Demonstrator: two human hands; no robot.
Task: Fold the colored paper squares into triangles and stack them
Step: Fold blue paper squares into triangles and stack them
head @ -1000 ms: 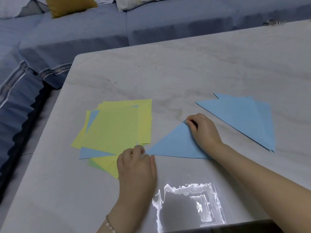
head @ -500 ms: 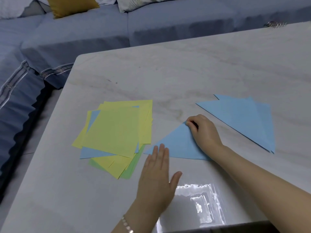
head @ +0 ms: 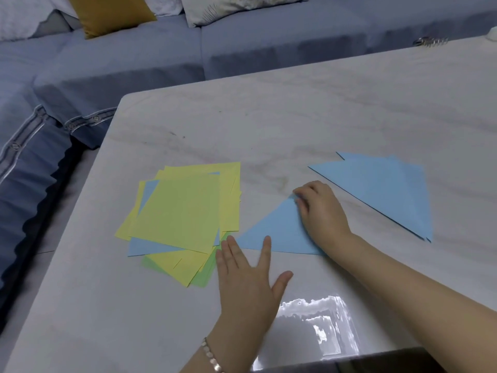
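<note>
Table (head: 295,117): pale marbled top filling most of the frame, from the lower left up to the right edge, with a bright glare patch at lower centre.
Sofa (head: 134,57): blue-grey, across the top and down the left side of the frame, behind the table.
Pile of paper squares (head: 180,211): left of centre, flat on the table; loosely fanned yellow sheets on top, with blue and green edges showing beneath.
Stack of folded triangles (head: 382,189): right of centre, blue, lying flat, the corners slightly out of line.
Blue triangle (head: 277,232): centre of the frame, between the pile and the stack, flat on the table; its left tip lies just beside the lower right corner of the pile.
Right hand (head: 320,211): lies over the right part of the blue triangle, curled fingers pinching its top corner.
Left hand (head: 247,281): lower centre, flat and released, fingers straight and spread; one fingertip rests on the blue triangle's lower edge, the others reach toward its left tip.
Mustard cushion (head: 107,12): upper left, on the sofa.
Bracelet (head: 211,358): pale beads on the left wrist, bottom centre.
Metal object (head: 430,41): small and shiny, at the table's far edge, upper right; too small to identify.
</note>
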